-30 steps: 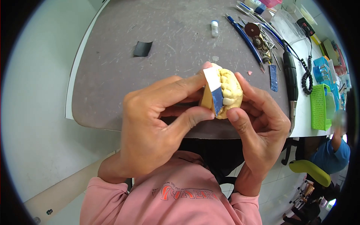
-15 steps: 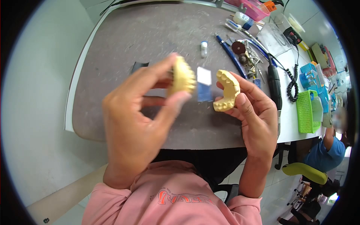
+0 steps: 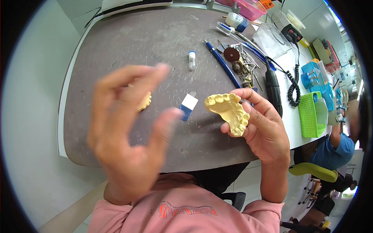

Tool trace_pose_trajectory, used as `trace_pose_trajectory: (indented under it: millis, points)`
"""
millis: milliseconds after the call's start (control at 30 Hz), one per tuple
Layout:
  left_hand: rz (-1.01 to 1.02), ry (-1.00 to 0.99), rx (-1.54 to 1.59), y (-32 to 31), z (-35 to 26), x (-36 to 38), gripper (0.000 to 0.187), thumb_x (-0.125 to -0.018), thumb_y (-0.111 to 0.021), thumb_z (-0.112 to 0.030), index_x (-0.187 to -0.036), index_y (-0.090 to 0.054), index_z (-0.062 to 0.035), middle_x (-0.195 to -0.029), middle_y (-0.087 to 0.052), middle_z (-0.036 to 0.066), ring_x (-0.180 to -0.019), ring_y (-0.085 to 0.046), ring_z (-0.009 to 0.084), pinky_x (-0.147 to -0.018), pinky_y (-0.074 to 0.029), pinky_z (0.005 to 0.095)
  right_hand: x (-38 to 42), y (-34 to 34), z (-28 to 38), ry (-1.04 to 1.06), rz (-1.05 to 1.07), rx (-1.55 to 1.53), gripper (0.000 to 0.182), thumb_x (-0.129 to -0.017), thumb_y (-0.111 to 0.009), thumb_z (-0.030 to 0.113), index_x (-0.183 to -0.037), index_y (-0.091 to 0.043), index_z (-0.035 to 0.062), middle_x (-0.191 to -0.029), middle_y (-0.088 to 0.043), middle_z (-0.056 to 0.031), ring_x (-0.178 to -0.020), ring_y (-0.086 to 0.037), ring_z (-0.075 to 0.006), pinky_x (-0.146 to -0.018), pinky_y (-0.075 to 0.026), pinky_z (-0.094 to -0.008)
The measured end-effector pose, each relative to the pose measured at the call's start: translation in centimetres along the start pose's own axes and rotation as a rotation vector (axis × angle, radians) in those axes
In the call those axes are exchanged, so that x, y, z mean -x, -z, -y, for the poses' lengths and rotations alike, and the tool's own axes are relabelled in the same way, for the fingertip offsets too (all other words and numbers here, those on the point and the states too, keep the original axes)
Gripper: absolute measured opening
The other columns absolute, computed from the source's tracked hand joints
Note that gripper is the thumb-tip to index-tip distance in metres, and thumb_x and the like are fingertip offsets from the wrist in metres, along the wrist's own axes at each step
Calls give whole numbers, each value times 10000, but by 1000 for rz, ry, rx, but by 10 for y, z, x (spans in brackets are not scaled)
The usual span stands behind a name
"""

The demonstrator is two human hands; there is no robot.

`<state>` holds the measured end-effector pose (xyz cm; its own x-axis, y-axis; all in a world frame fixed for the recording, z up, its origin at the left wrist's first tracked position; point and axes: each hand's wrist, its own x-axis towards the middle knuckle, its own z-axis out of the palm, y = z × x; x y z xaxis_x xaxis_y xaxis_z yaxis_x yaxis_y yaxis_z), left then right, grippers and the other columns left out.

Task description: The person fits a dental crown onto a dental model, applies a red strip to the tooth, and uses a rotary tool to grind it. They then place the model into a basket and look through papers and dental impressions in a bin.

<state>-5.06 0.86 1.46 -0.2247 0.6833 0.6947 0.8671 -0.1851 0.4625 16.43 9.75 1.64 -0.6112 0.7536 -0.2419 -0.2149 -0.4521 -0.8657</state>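
A yellow plaster dental cast (image 3: 227,110), its row of teeth turned up, is pinched between the thumb and fingers of my right hand (image 3: 268,126). My left hand (image 3: 126,128), smeared by motion, is raised over the table with thumb and fingers spread and nothing between them. Behind it, a second yellow dental cast (image 3: 145,101) lies on the tabletop, mostly hidden by my fingers. Between the two hands lies a small blue and white packet (image 3: 189,104), with a small clear vial with a blue cap (image 3: 192,60) farther back.
On the right are a blue pen (image 3: 223,64), a pile of rotary burs and discs (image 3: 244,64) and a black handpiece (image 3: 273,89) with a coiled cord. A green basket (image 3: 311,116) stands beyond them. At far right sits a person in blue (image 3: 334,149).
My left hand has let go of its dental cast, which now lies on the table to the left. My right hand has turned its cast so the teeth show more fully.
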Motion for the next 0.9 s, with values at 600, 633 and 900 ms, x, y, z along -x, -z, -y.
trace_pose_trajectory:
  millis: [600, 633, 900]
  points:
    - [293, 184, 701, -30, -41, 5, 173, -747, -642, 56, -901, -662, -21, -919, -608, 71, -846, -588, 130, -741, -479, 259, 36, 0, 1, 42, 148, 113, 528, -823, -720, -36, -1306, -514, -87, -1162, -639, -188, -1033, -658, -215, -880, -562, -312]
    - [311, 222, 747, -31, -41, 6, 165, -749, -635, 55, -895, -657, -20, -928, -606, 70, -855, -586, 130, -745, -478, 262, 37, 1, 2, 24, 157, 114, 531, -827, -717, -36, -1313, -510, -87, -1156, -642, -186, -1031, -658, -211, -876, -563, -311]
    - [99, 153, 811, -34, -45, 13, 181, -796, -584, 98, -943, -624, 0, -955, -646, 120, -891, -633, 160, -803, -515, 281, 34, -6, -5, 97, 34, 348, 465, -843, -741, 69, -1270, -589, -34, -1105, -669, -139, -920, -668, -152, -779, -566, -270]
